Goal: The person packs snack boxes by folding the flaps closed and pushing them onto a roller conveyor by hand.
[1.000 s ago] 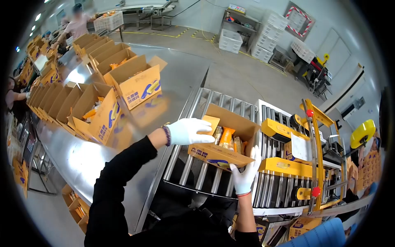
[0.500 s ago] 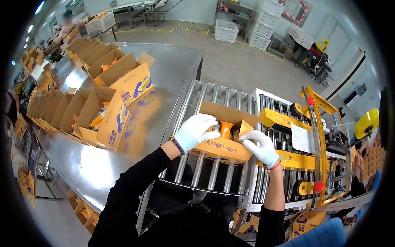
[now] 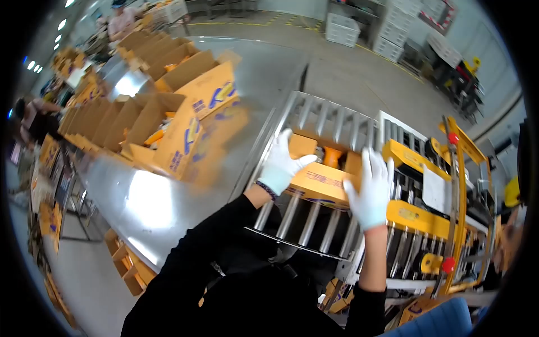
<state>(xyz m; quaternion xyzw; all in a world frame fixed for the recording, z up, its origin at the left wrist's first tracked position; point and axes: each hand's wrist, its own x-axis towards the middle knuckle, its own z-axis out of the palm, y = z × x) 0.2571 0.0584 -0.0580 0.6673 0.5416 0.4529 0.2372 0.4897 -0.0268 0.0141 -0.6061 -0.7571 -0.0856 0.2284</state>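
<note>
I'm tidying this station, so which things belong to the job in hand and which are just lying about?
Part of the job:
partly closed carton, between the left hand and right hand
orange-wrapped pack inside
roller conveyor underneath
likely the open cartons on the metal table

Apparently lying about:
white plastic crate on the floor
stacked white crates beside it

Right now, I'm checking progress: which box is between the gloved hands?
The box on the rollers, its front flap folded inward; the box rows stand on the metal table.
</note>
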